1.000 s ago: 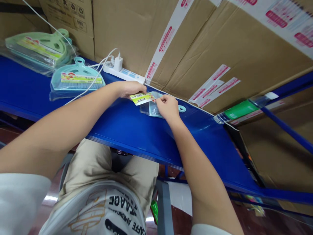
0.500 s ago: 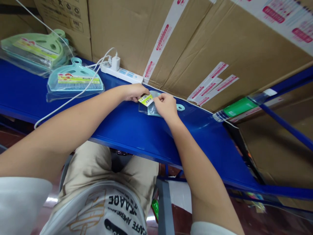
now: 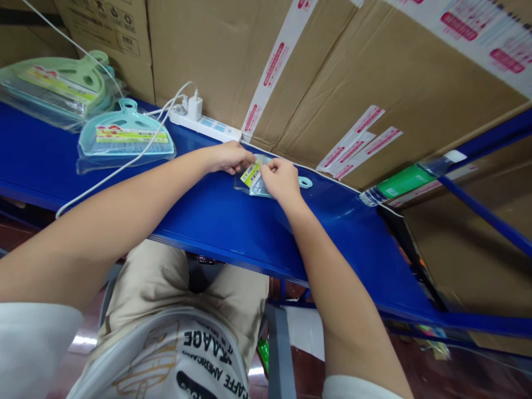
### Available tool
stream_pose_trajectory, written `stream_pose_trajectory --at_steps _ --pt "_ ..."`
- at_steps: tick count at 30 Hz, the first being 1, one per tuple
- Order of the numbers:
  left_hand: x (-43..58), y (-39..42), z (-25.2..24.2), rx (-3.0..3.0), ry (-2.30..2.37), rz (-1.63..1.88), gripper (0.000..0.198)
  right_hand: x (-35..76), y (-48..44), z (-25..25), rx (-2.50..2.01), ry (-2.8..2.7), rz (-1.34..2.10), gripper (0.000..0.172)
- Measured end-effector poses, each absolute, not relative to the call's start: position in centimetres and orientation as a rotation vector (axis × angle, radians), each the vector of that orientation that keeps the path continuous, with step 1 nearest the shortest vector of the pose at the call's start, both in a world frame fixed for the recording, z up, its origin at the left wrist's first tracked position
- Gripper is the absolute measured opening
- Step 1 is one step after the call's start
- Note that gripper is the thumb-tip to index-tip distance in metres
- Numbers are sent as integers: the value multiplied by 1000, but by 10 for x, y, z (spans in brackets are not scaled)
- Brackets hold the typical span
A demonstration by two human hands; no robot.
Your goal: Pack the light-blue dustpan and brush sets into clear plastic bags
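A small light-blue dustpan (image 3: 305, 182) in a clear plastic bag lies on the blue shelf in front of me, its handle pointing right. Over its pan is a yellow-green and white label card (image 3: 250, 175). My left hand (image 3: 233, 158) has its fingers curled at the card's upper left edge, pinching there. From the right, my right hand (image 3: 281, 178) covers much of the pan, thumb and forefinger pressed together on the card's right edge. What lies under the right palm is hidden.
Bagged dustpan-and-brush sets, a blue one (image 3: 127, 130) and stacked green ones (image 3: 62, 83), lie at left. A white power strip (image 3: 208, 127) with cables stands behind. A green-labelled bottle (image 3: 409, 180) lies at right. Taped cardboard boxes (image 3: 216, 50) line the back.
The label card has turned and now lies flatter over the dustpan. My left fingers have shifted slightly to its upper edge. My right hand has stayed in place.
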State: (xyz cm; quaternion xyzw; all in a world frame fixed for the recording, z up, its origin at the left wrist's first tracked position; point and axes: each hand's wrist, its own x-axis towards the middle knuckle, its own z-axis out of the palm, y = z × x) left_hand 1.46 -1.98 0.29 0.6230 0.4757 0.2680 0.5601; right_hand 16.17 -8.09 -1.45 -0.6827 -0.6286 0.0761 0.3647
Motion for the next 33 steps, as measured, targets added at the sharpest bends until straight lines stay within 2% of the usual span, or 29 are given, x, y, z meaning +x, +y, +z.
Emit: stream_pose_trajectory --at_steps 5,19,25,30,33 --pt "12 -24 5 1550 1141 585 22 161 -82 -13 -1775 -1626 198 21" --pt "23 -24 -4 1465 1160 737 27 161 -82 -10 -1760 -1637 210 23" --pt "24 -25 -4 1442 1152 717 20 163 -79 -13 -1753 -1671 215 24" --pt "24 -26 -4 1404 1145 738 18 185 -76 -5 -1753 -1608 64 32" --pt "24 -26 -5 1380 1139 743 19 213 -73 0 -1808 -1487 -74 27"
